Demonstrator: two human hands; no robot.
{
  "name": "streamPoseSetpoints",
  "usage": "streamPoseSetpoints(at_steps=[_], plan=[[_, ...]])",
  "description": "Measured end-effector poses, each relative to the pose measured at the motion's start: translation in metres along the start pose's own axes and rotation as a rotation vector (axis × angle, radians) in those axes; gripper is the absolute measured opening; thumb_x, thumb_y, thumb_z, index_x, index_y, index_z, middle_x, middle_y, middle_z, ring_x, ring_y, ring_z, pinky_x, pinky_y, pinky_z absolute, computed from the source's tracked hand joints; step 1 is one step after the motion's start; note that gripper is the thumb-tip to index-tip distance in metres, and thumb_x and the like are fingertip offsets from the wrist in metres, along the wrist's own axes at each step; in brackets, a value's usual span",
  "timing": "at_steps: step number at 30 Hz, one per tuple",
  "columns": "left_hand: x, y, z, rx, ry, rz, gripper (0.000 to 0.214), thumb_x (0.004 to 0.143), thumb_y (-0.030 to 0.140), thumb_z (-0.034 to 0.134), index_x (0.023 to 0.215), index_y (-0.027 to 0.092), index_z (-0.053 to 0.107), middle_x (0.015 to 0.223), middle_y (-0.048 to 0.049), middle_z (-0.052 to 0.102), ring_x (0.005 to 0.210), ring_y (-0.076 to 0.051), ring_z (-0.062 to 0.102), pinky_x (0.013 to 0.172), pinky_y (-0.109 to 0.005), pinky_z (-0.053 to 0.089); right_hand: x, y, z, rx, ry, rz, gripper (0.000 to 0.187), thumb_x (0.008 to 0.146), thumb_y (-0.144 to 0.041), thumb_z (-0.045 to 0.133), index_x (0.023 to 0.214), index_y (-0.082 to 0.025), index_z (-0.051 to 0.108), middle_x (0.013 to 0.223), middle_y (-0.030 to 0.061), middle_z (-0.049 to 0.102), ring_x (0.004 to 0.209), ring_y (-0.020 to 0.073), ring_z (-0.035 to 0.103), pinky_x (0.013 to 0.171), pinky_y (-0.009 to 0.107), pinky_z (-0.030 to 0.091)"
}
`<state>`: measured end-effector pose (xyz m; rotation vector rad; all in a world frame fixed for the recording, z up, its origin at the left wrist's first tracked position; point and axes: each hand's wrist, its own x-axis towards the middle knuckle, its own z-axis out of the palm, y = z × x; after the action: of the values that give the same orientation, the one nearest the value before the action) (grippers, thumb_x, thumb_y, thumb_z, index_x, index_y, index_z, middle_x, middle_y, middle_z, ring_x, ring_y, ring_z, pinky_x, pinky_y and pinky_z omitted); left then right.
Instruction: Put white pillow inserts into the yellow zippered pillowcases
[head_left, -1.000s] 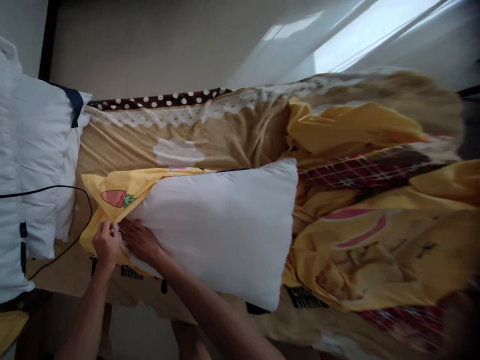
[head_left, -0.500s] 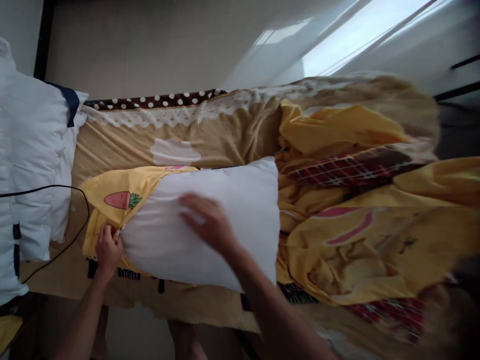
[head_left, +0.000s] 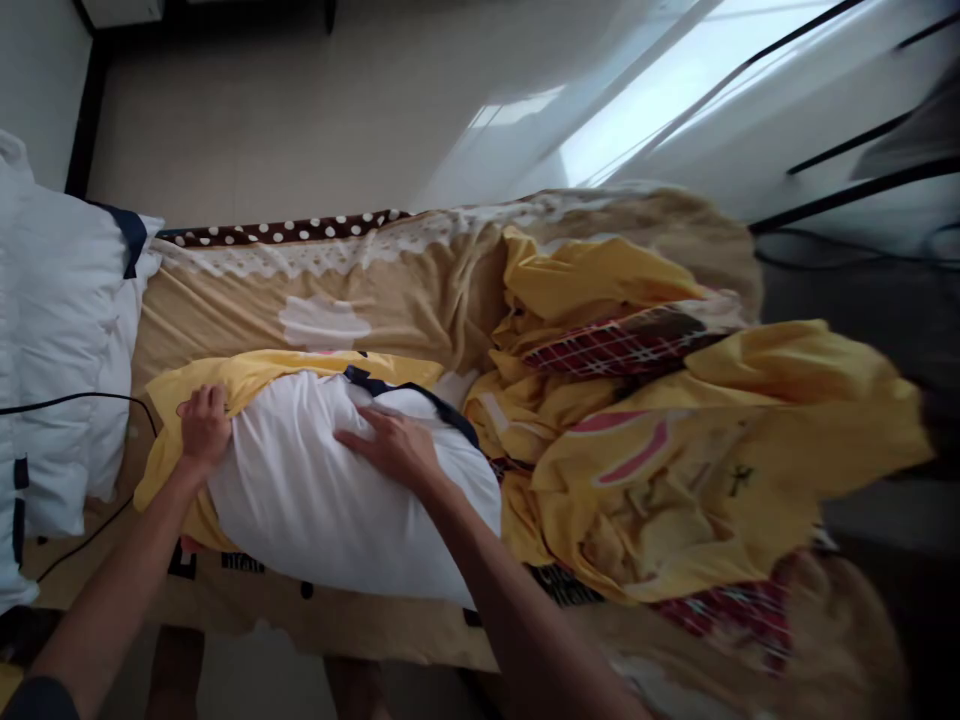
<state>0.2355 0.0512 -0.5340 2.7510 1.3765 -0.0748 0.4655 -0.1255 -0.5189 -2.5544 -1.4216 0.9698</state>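
Note:
A white pillow [head_left: 330, 510] lies across the near side of the bed, its left end tucked into a yellow pillowcase [head_left: 247, 370]. My left hand [head_left: 202, 425] grips the edge of the yellow pillowcase at the pillow's upper left end. My right hand [head_left: 394, 448] rests flat on top of the pillow, fingers spread, beside a dark blue trim strip [head_left: 409, 392].
A crumpled yellow quilt [head_left: 675, 450] with red plaid patches is heaped on the right half of the bed. The tan bedsheet [head_left: 375, 290] has a white lace and brown polka-dot border. White pillows [head_left: 60, 330] and a black cable [head_left: 75, 400] sit at left.
My left hand moved up along the pillowcase edge, and the case now covers more of the pillow's left end. My right hand shifted from the pillow's left end onto its top.

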Motion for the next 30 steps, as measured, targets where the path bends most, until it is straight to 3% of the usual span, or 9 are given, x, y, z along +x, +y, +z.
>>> streamPoseSetpoints(at_steps=[7,11,13,16,20,23,26,28,30], plan=[[0.053,0.079,-0.034,0.089,-0.188,0.33,0.024,0.091,0.016,0.049,0.109,0.016,0.064,0.098,-0.011,0.068,0.092,-0.026,0.063,0.072,-0.033,0.047,-0.036,-0.058,0.004,0.078,-0.08,-0.251,0.037,0.098,-0.043,0.045,0.118,-0.025,0.071,0.099,0.0096,0.076,0.091,0.0241,0.07,0.073,0.029,0.044],[0.039,0.105,-0.037,-0.022,-0.062,0.47,0.029,0.09,0.019,0.053,0.116,0.018,0.064,0.095,-0.009,0.068,0.092,-0.023,0.062,0.075,-0.031,0.046,-0.027,-0.076,0.013,0.098,-0.084,-0.347,0.032,0.095,-0.028,0.045,0.109,-0.024,0.074,0.095,0.0094,0.076,0.085,0.0223,0.068,0.07,0.029,0.041],[0.024,0.098,-0.028,-0.02,-0.015,0.456,0.028,0.091,0.018,0.051,0.114,0.019,0.066,0.095,-0.0095,0.067,0.092,-0.023,0.061,0.078,-0.032,0.046,-0.008,-0.061,0.015,0.053,-0.011,-0.275,0.036,0.098,-0.025,0.04,0.113,-0.022,0.073,0.097,0.0121,0.074,0.089,0.0232,0.066,0.075,0.032,0.041],[0.0,0.065,-0.006,0.061,0.032,0.246,0.031,0.089,0.013,0.049,0.113,0.016,0.068,0.098,-0.0132,0.067,0.095,-0.028,0.06,0.086,-0.04,0.045,0.018,-0.018,0.011,-0.013,0.213,-0.086,0.042,0.101,-0.034,0.037,0.136,-0.024,0.059,0.111,0.0154,0.068,0.106,0.0276,0.06,0.089,0.039,0.04],[-0.033,0.021,0.013,0.003,0.098,0.115,0.038,0.083,0.008,0.049,0.117,0.012,0.067,0.109,-0.016,0.066,0.104,-0.03,0.059,0.098,-0.044,0.041,-0.009,0.018,0.017,-0.037,0.507,-0.033,0.057,0.097,-0.048,0.048,0.148,-0.022,0.045,0.141,0.0199,0.05,0.129,0.0338,0.046,0.103,0.047,0.032],[-0.066,0.006,0.017,-0.124,0.194,0.132,0.044,0.083,0.006,0.048,0.124,0.014,0.064,0.119,-0.0144,0.065,0.115,-0.026,0.057,0.105,-0.039,0.038,-0.079,0.008,0.061,-0.059,0.628,-0.426,0.055,0.097,-0.039,0.048,0.15,-0.024,0.04,0.15,0.0118,0.045,0.14,0.0266,0.035,0.109,0.041,0.026],[-0.109,0.0,0.025,-0.151,0.27,-0.001,0.04,0.09,0.011,0.043,0.124,0.017,0.063,0.126,-0.0136,0.063,0.122,-0.026,0.054,0.11,-0.042,0.032,-0.133,-0.009,0.131,-0.143,0.487,-0.826,0.05,0.097,-0.019,0.038,0.146,-0.026,0.045,0.152,0.0007,0.046,0.139,0.0182,0.036,0.1,0.034,0.036],[-0.138,-0.003,0.036,-0.136,0.289,-0.176,0.038,0.092,0.017,0.044,0.126,0.017,0.061,0.125,-0.0153,0.061,0.122,-0.028,0.053,0.109,-0.046,0.033,-0.137,-0.014,0.169,-0.165,0.437,-0.808,0.063,0.089,-0.002,0.034,0.146,-0.025,0.045,0.15,-0.0032,0.05,0.133,0.0143,0.044,0.093,0.031,0.041],[-0.16,-0.003,0.046,-0.144,0.28,-0.342,0.042,0.091,0.025,0.05,0.131,0.015,0.056,0.127,-0.018,0.057,0.123,-0.031,0.051,0.107,-0.049,0.036,-0.12,-0.014,0.186,-0.125,0.385,-0.795,0.072,0.086,0.004,0.034,0.151,-0.025,0.036,0.148,-0.0036,0.052,0.13,0.0124,0.048,0.09,0.029,0.044]])
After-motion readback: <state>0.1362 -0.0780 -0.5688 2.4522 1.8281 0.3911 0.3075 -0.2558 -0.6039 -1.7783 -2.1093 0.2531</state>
